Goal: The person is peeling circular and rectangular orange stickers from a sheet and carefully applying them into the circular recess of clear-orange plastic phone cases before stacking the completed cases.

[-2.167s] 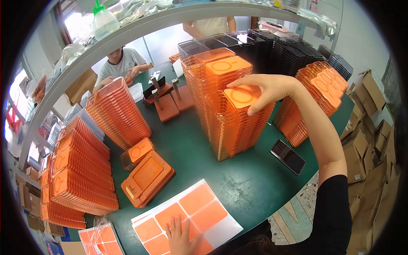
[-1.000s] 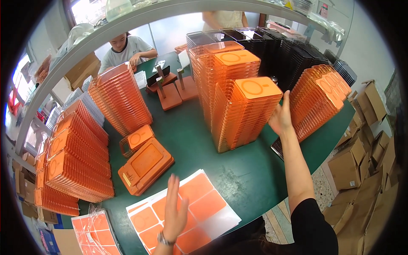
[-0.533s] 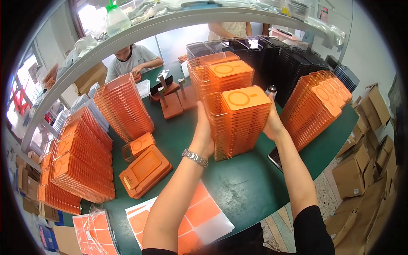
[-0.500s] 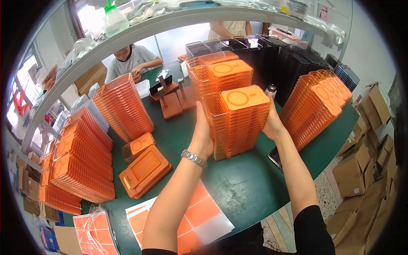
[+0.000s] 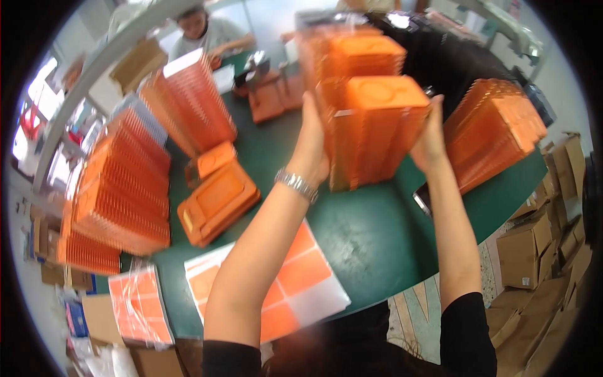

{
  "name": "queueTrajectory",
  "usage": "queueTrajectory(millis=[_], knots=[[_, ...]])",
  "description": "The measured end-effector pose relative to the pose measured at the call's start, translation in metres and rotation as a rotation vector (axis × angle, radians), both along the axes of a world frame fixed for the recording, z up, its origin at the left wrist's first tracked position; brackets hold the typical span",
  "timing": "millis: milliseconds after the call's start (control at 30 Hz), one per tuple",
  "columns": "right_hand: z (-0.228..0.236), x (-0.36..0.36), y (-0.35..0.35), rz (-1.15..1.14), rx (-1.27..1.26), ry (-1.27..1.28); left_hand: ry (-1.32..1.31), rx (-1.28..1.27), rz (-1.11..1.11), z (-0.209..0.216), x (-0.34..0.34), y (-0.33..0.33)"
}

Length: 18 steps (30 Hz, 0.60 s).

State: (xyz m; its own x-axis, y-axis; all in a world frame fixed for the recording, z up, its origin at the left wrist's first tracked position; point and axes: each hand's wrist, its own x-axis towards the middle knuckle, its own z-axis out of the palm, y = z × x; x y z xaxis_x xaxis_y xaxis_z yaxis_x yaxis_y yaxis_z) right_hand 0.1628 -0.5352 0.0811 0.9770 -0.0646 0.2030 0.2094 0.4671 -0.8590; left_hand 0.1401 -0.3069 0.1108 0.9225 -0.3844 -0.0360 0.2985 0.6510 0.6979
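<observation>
Near the middle of the green table (image 5: 358,232) stands a tall stack of orange see-through plastic cases (image 5: 380,141), with a ring mark on its top face. My left hand (image 5: 316,147) presses on its left side. My right hand (image 5: 431,141) presses on its right side, so the stack is held between both palms. Its lower end is close to the tabletop; motion blur hides whether it touches. Right behind it rises a similar orange stack (image 5: 370,53). A dark phone-like slab (image 5: 423,200) lies beside my right wrist.
More orange stacks stand at left (image 5: 125,195) and right (image 5: 490,141). An orange moulded block (image 5: 220,204) lies left of my arm. Orange sticker sheets (image 5: 298,270) lie at the front edge. Dark stacks (image 5: 440,56) and a seated person (image 5: 213,38) are across; cardboard boxes (image 5: 524,251) are at right.
The whole view has tilted downward, so things sit higher in it and are blurred. My hands still hold the orange stack, which now appears nearer the stack behind.
</observation>
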Motion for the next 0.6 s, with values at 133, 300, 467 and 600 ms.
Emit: queueTrajectory(millis=[133,300,467,600], knots=[[0.007,-0.054,0.005,-0.630,-0.116,-0.232,-0.208,0.568,0.265,-0.006,-0.049,0.041],[-0.046,-0.176,0.087,0.161,-1.053,-0.781,-0.242,1.174,-0.093,-0.073,-0.237,0.134],[-0.081,-0.204,0.143,0.442,-1.651,-1.056,-0.828,1.476,0.017,-0.110,-0.331,0.099],[-0.073,-0.199,0.166,0.832,-1.906,-1.107,-0.844,1.474,0.084,-0.135,-0.341,0.098]])
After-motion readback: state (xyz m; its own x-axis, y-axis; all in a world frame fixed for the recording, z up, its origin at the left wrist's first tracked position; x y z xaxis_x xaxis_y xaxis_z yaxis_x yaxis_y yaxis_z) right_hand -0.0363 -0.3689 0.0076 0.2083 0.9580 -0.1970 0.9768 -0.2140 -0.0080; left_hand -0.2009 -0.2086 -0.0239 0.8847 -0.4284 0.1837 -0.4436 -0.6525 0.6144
